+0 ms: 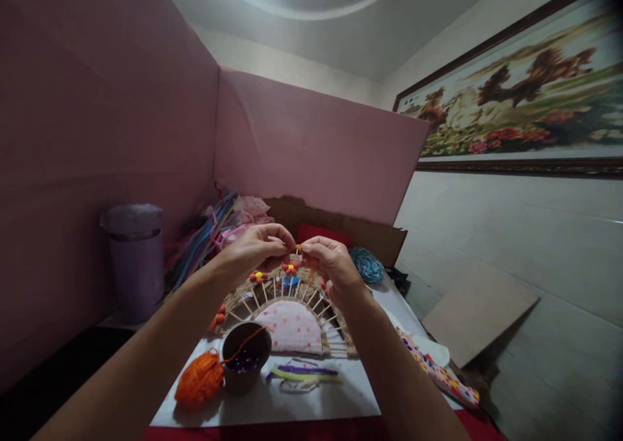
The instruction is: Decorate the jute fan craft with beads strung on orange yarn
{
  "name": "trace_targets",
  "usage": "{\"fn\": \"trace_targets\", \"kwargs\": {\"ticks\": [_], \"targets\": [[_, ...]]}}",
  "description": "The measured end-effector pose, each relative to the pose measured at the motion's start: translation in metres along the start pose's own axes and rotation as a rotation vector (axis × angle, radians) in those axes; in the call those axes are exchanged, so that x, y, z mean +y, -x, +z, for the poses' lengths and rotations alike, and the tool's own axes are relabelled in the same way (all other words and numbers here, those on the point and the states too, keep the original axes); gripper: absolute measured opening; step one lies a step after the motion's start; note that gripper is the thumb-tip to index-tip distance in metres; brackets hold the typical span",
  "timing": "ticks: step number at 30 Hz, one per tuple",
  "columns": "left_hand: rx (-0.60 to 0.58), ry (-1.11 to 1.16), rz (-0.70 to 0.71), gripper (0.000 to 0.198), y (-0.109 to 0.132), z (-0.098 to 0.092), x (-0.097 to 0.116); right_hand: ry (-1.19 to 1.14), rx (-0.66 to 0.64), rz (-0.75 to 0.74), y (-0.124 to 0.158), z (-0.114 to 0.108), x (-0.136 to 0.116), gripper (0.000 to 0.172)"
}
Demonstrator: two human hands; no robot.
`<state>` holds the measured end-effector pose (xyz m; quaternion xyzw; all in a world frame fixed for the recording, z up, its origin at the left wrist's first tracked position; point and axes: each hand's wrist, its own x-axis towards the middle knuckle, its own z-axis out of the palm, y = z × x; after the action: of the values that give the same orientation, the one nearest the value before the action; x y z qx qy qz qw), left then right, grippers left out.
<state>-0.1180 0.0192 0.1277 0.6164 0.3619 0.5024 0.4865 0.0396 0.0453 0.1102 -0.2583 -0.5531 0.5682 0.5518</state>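
Note:
Both hands are raised over a half-round fan-shaped piece of wooden sticks and woven twine [335, 337], with a dotted cloth half-circle [292, 324] at its base. My left hand [260, 250] is closed in a pinch; what its fingertips hold is too small to make out. Opposite it, my right hand [331, 259] pinches orange yarn [312, 274], whose loose end dangles below the fingers. A tiny yellow-orange bit [298, 248] shows between the two sets of fingertips. Red-and-yellow flowers [291, 269] sit along the woven arc.
An orange yarn ball [199, 381] lies beside a dark cup [246, 357] of shiny purple pieces. Coloured pipe cleaners [306, 373] lie in front. Blue yarn [367, 264] is at the back right, a lilac bin [136, 266] at left, a patterned strip [448, 376] at right.

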Motion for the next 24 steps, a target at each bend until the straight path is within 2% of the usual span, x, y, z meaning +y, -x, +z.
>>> {"fn": "trace_targets", "kwargs": {"ticks": [6, 9, 15, 19, 24], "targets": [[0.118, -0.193, -0.04, 0.014, -0.001, 0.006, 0.005, 0.039, 0.006, -0.017, 0.001, 0.001, -0.002, 0.013], [0.114, -0.131, -0.039, 0.012, -0.002, 0.005, 0.005, 0.154, -0.031, -0.101, 0.002, 0.002, 0.001, 0.016], [0.056, 0.067, -0.045, 0.031, -0.004, 0.0, -0.004, 0.48, -0.029, -0.312, 0.006, 0.005, 0.006, 0.014], [0.04, 0.158, -0.08, 0.022, -0.005, -0.002, -0.009, 0.641, 0.003, -0.37, 0.01, 0.008, 0.005, 0.013], [0.084, 0.131, -0.083, 0.013, -0.005, -0.002, -0.008, 0.676, -0.024, -0.35, 0.011, 0.008, 0.005, 0.014]]}}
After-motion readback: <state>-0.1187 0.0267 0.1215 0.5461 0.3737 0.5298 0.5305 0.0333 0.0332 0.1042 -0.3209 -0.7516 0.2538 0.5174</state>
